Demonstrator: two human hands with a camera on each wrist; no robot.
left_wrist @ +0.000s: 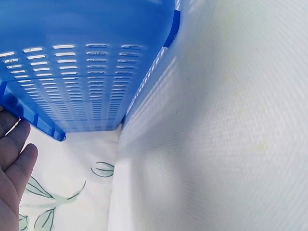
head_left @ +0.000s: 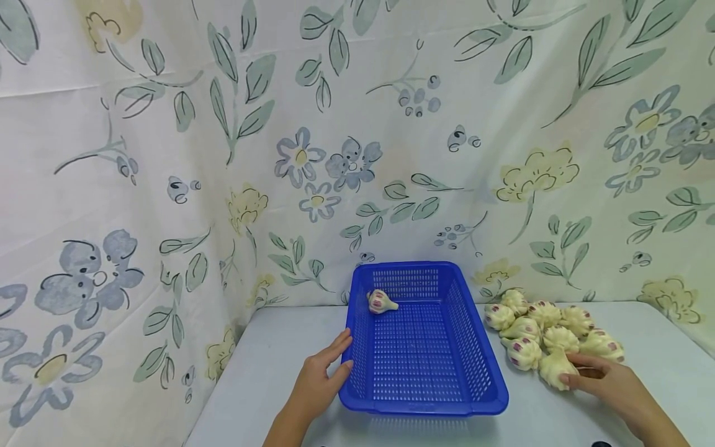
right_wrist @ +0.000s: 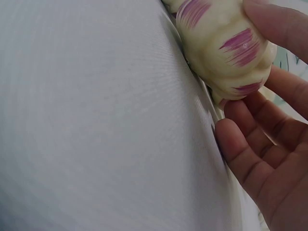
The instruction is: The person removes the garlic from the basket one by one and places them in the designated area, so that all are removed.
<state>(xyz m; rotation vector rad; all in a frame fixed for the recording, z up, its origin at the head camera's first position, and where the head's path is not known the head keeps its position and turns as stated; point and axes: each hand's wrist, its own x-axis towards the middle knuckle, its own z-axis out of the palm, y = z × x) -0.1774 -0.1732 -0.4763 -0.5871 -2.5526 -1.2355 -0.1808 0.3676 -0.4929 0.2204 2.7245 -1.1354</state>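
My right hand pinches a garlic bulb at the near edge of a garlic pile. Seen from the right wrist, the thumb lies on one side of this cream bulb with purple streaks and the fingers curl round the other. On the other side, my left hand touches the left rim of a blue plastic basket, its fingers fairly straight. The left wrist view has these fingertips right at the rim of the slotted basket wall. Inside the basket, near its back left corner, lies one garlic bulb.
Several more garlic bulbs lie heaped right of the basket on the white table. A floral curtain hangs behind the table and along its left side. Part of a small dark object shows at the bottom edge.
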